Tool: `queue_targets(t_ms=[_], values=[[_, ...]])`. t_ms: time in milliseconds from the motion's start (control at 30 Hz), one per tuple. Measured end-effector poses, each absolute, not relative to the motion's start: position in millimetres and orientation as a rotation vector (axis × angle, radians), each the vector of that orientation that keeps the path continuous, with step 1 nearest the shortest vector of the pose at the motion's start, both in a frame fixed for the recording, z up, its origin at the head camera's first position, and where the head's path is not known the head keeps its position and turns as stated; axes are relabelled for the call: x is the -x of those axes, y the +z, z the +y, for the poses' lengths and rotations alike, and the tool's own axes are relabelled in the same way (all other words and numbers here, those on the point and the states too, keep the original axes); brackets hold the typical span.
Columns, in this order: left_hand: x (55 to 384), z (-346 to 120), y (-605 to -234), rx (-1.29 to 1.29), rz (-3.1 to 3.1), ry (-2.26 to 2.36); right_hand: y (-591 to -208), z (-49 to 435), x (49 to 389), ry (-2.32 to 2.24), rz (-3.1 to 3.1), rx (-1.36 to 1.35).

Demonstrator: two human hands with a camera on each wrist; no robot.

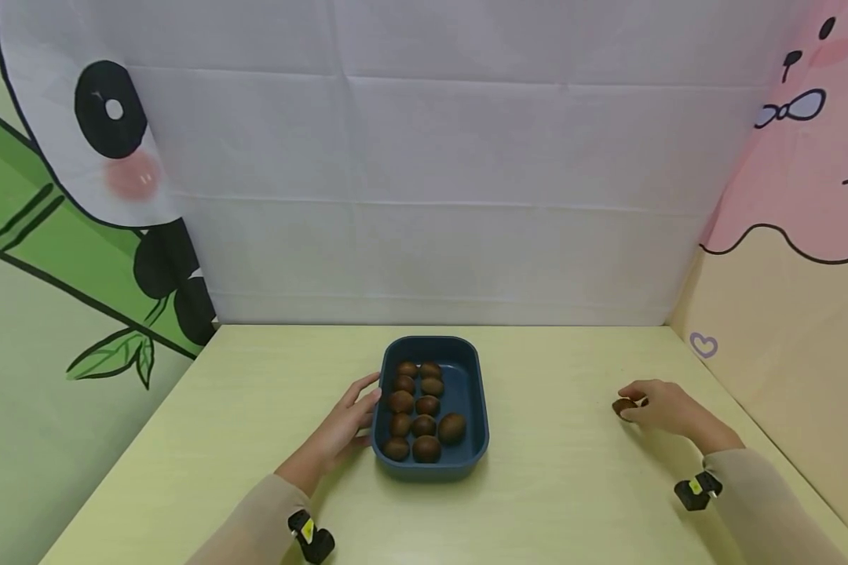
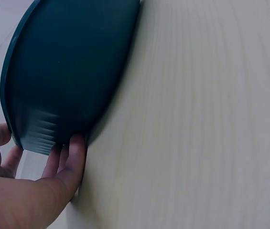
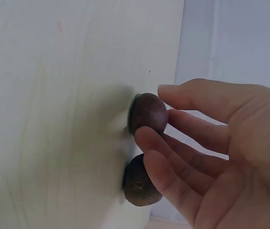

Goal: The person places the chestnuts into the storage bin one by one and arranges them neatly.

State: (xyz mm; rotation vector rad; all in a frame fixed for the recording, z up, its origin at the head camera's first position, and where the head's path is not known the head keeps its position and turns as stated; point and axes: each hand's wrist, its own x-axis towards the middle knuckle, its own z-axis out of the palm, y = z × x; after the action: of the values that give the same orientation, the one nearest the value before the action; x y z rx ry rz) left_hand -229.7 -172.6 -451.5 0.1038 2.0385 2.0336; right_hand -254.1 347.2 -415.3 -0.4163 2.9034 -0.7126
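Observation:
A blue, deep rectangular bin (image 1: 484, 439) holds several brown, round fruits (image 1: 451, 428), mostly lined up toward its left side. My left hand (image 1: 342, 430) touches the bin's left side in the head view, its fingers spread. The left wrist view shows the fingertips of the left hand (image 2: 34, 191) against the outer wall of the bin (image 2: 63, 71). Off to the right, my right hand (image 1: 667, 408) pinches a brown fruit (image 1: 623, 406) at table height. In the right wrist view, the right hand (image 3: 221, 143) has thumb and fingers round that fruit (image 3: 149, 113); a second fruit (image 3: 139, 183) lies beside it, partly behind the fingers.
Both fruits at the right hand are close to the pale wooden table (image 1: 551, 439). A white cloth (image 1: 438, 196) hangs behind the table. Printed cartoon panels stand left and right, the pink and cream panel (image 1: 791, 329) near the right forearm.

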Motion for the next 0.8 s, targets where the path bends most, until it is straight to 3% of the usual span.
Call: queue_targets(t_ms=[800], values=[[230.5, -172.3, -451.9, -0.1, 2.026, 2.044, -422.5, 337.9, 257.2, -0.718, 2.903, 0.412]])
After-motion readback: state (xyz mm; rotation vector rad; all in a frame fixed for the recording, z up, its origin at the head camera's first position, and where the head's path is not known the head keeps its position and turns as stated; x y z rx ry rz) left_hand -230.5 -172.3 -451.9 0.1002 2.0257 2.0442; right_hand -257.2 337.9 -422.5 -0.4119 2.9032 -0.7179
